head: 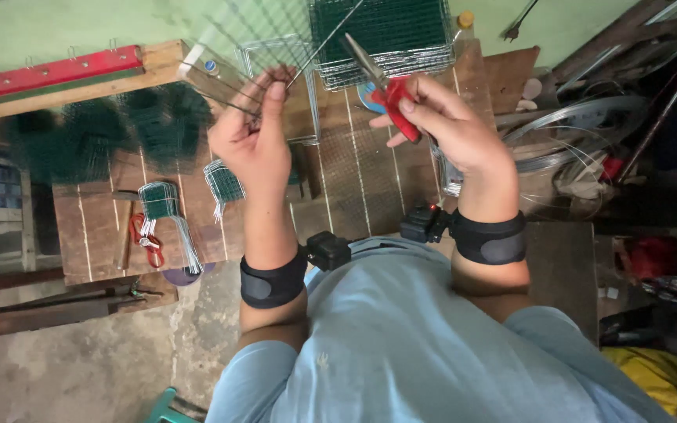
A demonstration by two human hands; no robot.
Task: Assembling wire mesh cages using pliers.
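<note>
Wire mesh [233,59] (blurred, edges unclear) pinched by the left hand [256,141]; right hand [448,125] grips red-handled pliers [385,86].

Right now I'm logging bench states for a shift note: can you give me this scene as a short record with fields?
left hand: left hand pinches a thin wire rod at the fingers
right hand: right hand grips red-handled pliers, nose pointing up and away
surface: slatted wooden bench
on bench: small green mesh pieces, stack of green wire grids, red-handled snips
wrists: black bands with small devices
</note>
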